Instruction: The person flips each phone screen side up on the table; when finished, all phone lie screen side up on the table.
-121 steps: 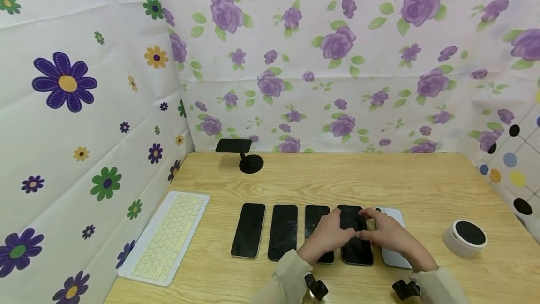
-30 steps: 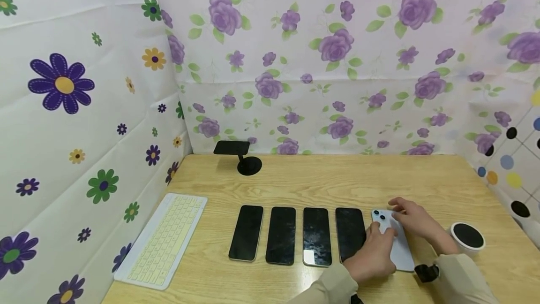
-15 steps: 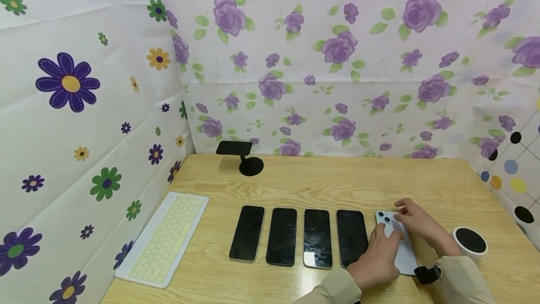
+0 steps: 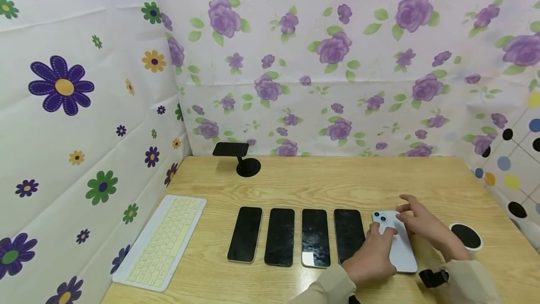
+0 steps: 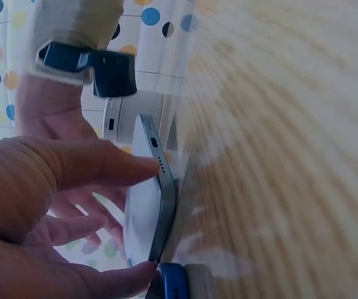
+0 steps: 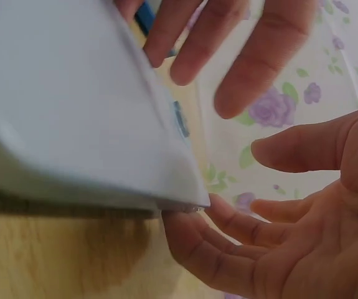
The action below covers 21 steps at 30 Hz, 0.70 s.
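Observation:
A light blue smartphone (image 4: 403,250) lies camera side up at the right end of a row of phones. My left hand (image 4: 373,254) reaches over its left side, fingertips at that long edge and thumb raised over the back. In the left wrist view, the phone's port edge (image 5: 154,142) shows beyond the thumb. At the phone's upper right edge is my right hand (image 4: 426,226). The right wrist view shows the fingers (image 6: 182,233) of this hand touching the edge low down, thumb held apart. The row's rightmost black phone (image 4: 348,231) is partly covered by my left hand.
More black phones (image 4: 280,237) lie screen up to the left, spaced apart. A white keyboard (image 4: 162,243) sits at the table's left edge. Behind stands a black phone stand (image 4: 248,167). A round white device with a black top (image 4: 466,237) is beside my right forearm.
Four seconds ago both hands were at the rightmost black phone; they have since moved right to the light blue one. Over the last second the hands have barely shifted.

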Motion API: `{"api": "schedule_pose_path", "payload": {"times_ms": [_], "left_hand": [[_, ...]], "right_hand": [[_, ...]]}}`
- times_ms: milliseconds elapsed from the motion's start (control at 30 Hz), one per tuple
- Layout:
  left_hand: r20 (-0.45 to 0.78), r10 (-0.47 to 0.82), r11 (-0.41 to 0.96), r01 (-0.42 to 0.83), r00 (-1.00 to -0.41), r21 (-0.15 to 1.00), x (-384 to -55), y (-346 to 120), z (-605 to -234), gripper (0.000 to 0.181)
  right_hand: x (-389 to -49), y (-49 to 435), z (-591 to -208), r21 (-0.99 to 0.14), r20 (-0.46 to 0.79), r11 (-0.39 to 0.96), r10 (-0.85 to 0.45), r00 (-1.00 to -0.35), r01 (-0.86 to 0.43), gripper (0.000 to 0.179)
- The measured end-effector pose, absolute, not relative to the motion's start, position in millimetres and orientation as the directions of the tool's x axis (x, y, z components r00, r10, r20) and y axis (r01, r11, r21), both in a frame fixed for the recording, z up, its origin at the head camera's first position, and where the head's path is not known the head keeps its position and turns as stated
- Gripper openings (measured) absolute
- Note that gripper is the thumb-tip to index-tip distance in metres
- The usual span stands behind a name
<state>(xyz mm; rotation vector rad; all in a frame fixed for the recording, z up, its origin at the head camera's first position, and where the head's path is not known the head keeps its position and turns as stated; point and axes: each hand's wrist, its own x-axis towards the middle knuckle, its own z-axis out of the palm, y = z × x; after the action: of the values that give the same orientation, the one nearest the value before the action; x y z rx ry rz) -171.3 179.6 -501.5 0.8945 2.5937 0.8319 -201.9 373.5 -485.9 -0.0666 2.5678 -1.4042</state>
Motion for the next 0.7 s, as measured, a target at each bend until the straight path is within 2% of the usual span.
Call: {"api": "schedule_pose_path", "payload": {"times_ms": [100,200,400,700], "left_hand": [[-0.079,0.613,0.659,0.453,-0.786,0.601,-172.3,179.8,-501.3,0.082],[-0.105,0.59,0.647,0.391,-0.8,0.655,-173.5,178.4,-499.5,0.088],[-0.14,0.575,0.568,0.27,-0.806,0.778,-177.1,171.9,-495.0,0.086],[-0.161,0.578,0.526,0.215,-0.8,0.823,-182.9,169.2,-494.2,0.084]], "right_hand": [[-198.2,373.9,-482.5,-0.86,-0.148,0.507,-0.151,-0.977,0.052,0.066],[-194.5,373.3,-478.2,-0.863,-0.134,0.503,-0.155,-0.979,0.038,0.066],[-189.7,371.1,-474.0,-0.873,-0.11,0.488,-0.147,-0.983,0.025,0.066],[-185.5,367.6,-466.4,-0.88,-0.082,0.476,-0.156,-0.984,-0.002,0.067]]}}
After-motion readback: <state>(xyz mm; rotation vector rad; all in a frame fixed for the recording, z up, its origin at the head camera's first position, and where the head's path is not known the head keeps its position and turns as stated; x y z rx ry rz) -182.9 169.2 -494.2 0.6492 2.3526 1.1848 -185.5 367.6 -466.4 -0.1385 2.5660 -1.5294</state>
